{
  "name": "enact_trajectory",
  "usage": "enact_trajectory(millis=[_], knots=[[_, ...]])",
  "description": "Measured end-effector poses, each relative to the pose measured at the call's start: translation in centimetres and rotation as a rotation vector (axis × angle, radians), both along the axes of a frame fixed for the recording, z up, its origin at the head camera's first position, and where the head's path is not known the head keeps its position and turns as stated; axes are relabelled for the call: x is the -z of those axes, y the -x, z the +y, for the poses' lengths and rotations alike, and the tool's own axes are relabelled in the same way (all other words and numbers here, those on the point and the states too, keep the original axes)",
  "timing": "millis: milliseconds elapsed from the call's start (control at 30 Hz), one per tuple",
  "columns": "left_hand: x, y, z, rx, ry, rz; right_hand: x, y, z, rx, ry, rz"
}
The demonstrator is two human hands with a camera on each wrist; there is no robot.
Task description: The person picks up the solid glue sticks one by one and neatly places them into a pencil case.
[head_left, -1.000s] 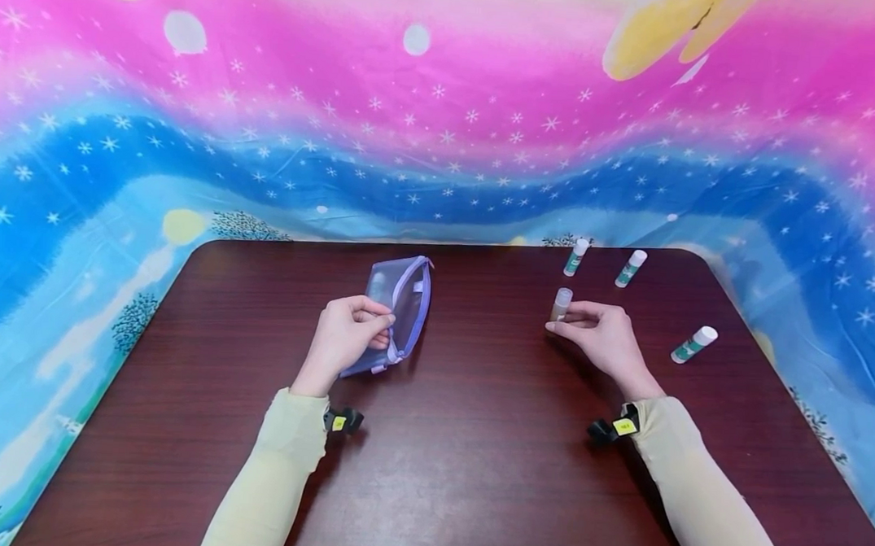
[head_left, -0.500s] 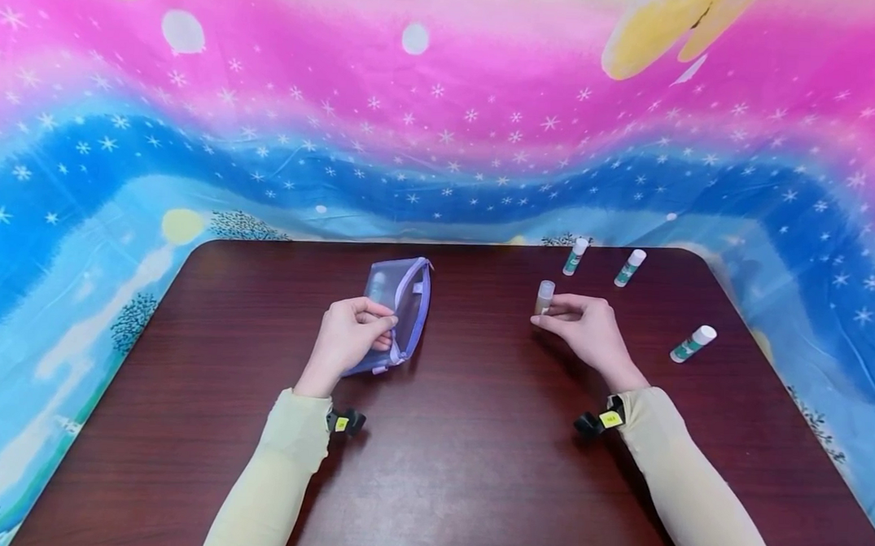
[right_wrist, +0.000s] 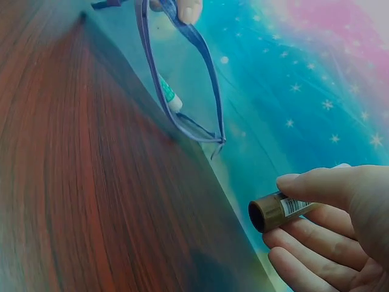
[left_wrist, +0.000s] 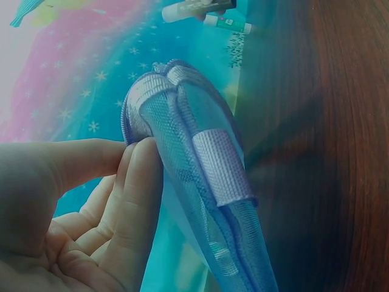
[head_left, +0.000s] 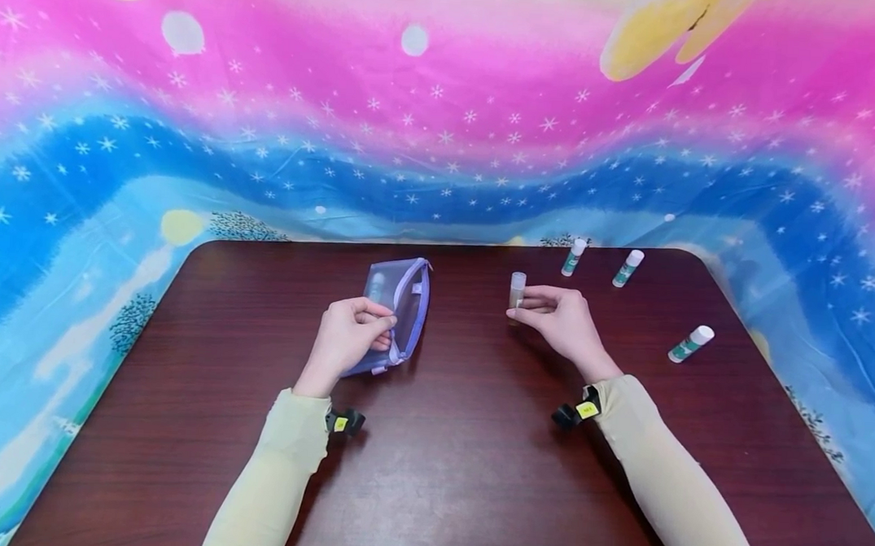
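Note:
My left hand (head_left: 345, 339) pinches the near rim of a purple mesh zip pouch (head_left: 422, 315), which stands tilted with its mouth gaping to the right. Through the mesh shows a green-and-white glue stick (right_wrist: 170, 96) inside. To the pouch's right, my right hand (head_left: 566, 321) holds a brown glue stick (head_left: 518, 284) upright between thumb and fingers. Its translucent cap points up, and a barcode label (right_wrist: 294, 206) shows on its side in the right wrist view. The two hands are apart, with bare tabletop between them.
Three green-and-white glue sticks stand on the dark wooden table (head_left: 429, 468): one at the back (head_left: 573, 258), another right of it (head_left: 628, 268), a third farther right (head_left: 691, 344). A printed cloth (head_left: 443, 143) hangs around the table's back and sides.
My right hand has moved left toward the pouch, carrying the brown glue stick. The left hand and the pouch have stayed almost where they were.

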State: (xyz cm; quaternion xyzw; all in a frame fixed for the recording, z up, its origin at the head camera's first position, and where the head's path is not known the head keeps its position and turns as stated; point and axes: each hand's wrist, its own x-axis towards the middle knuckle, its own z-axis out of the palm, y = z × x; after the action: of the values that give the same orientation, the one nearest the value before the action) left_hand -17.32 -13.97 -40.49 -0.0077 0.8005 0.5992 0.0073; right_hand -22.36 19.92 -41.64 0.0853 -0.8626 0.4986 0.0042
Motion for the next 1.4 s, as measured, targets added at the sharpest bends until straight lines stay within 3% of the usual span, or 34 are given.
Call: enact_trajectory(millis=[500,1067,1400], knots=[[0.1,0.1,0.2,0.005,0.005,-0.007,0.3,0.6,-3.6,-0.036,0.103,-0.089],[0.2,0.1,0.4,0.016,-0.014,-0.003,1.2,2.0,-6.6,-0.023,0.365,-0.205],[0.2,0.1,0.4,0.015,-0.008,0.001,1.8,2.9,-8.1,-0.026,0.415,-0.265]])
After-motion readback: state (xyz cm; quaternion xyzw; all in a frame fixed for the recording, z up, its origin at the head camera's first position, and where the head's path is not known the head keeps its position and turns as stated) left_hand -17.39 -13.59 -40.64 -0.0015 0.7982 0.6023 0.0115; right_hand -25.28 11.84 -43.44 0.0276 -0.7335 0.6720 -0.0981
